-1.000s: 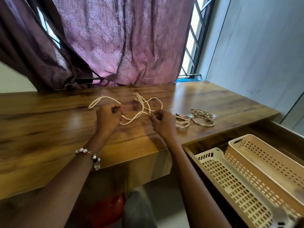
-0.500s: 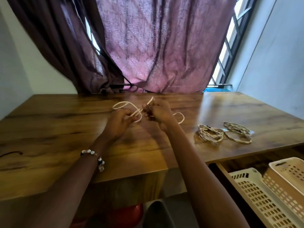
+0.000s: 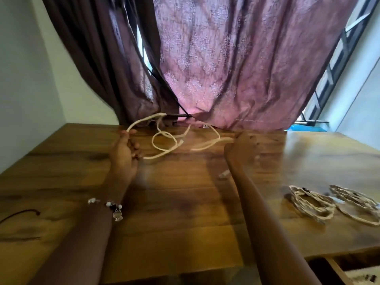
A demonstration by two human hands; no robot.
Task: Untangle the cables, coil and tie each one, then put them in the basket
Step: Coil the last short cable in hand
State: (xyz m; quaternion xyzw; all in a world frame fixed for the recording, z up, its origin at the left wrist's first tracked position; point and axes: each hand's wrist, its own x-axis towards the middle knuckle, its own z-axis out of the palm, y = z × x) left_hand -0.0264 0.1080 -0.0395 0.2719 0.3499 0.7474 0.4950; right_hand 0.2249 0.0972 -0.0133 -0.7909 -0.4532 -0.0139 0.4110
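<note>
**Head view: a cream cable stretched between two raised hands above a wooden table**

Head view shows the left hand (image 3: 123, 153) at centre left of the frame, its fingers curled round the cream cable (image 3: 164, 140), one strand running up from the thumb and another leaving near the little finger. The right hand (image 3: 239, 145) sits at centre right, blurred, with the cable's other strands reaching its thumb side; its fingers look closed on them, though the blur leaves the exact grip unclear. Between the hands the cable hangs in loose loops, one round loop near the middle and a long arc rising toward the curtain (image 3: 226, 58).

The wooden table (image 3: 185, 212) fills the lower half of the frame. Its near edge runs along the bottom, and its far edge meets the curtain and the white wall (image 3: 30, 68) at upper left. Bare wood lies between the forearms and to the left of the left arm, where a thin dark cord (image 3: 18, 214) rests near the left border.

At lower right, two coiled cables (image 3: 312, 202) lie flat just beside each other, well apart from the hands. A pale perforated basket (image 3: 362, 277) shows only as a sliver in the bottom right corner, below the table edge; its contents cannot be seen. A beaded bracelet (image 3: 112, 204) circles the left wrist.
</note>
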